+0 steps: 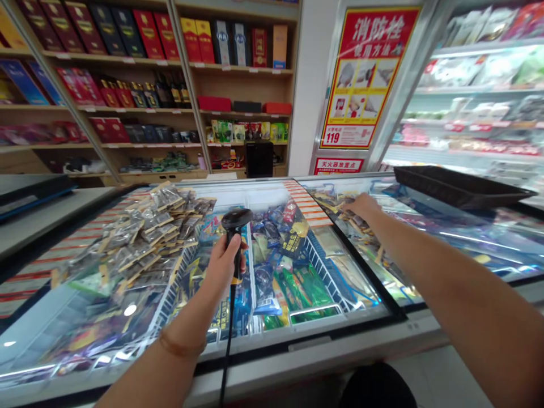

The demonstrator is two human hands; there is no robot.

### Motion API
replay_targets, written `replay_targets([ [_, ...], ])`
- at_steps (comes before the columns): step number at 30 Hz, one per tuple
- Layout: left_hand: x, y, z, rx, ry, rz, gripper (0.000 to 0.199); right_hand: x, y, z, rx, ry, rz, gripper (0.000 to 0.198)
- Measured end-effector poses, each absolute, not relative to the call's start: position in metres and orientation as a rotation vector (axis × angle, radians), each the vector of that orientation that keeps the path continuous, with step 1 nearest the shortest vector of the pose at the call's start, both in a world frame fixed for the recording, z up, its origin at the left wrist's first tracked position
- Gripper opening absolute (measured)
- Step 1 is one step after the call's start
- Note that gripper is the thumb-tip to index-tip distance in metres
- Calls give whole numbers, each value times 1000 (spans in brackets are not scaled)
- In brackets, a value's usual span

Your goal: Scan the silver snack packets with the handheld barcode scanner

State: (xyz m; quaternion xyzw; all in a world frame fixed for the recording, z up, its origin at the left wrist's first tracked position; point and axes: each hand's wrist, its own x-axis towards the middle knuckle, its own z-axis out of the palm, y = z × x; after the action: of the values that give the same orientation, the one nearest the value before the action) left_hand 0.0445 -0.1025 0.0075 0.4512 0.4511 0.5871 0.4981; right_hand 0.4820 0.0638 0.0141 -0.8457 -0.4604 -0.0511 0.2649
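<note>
My left hand [225, 258] is wrapped round the handle of a black barcode scanner [236, 218], held upright above the chest freezer with its cable hanging down. My right hand [364, 207] reaches far over the freezer's right part, its fingers closed at a small packet [349, 203]; blur hides the details there. Similar packets with brown card tops lie under and around that hand. On the left glass lies a large heap of small clear packets [148, 226] with brown card tops.
Below the scanner, white wire baskets [325, 266] hold bagged frozen goods. A black tray [459, 187] rests on the freezer at right. Dark frame bars [365, 266] edge the glass lids. Shelves of boxes and bottles stand behind, and a lit cooler [476, 107] is at right.
</note>
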Motion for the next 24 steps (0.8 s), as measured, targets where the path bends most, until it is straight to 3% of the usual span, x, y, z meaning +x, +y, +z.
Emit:
replay_targets([
  [8,44,-107,14,1116,1106,1374,54,363,86,27,-1345,-1166,299,81],
  [17,44,-111,17,1152,1080,1257,52,237,62,-24,-1210,-1520,538,35],
  [24,51,-109,8,1251,1036,1111,55,244,65,-34,-1182,-1525,725,37],
])
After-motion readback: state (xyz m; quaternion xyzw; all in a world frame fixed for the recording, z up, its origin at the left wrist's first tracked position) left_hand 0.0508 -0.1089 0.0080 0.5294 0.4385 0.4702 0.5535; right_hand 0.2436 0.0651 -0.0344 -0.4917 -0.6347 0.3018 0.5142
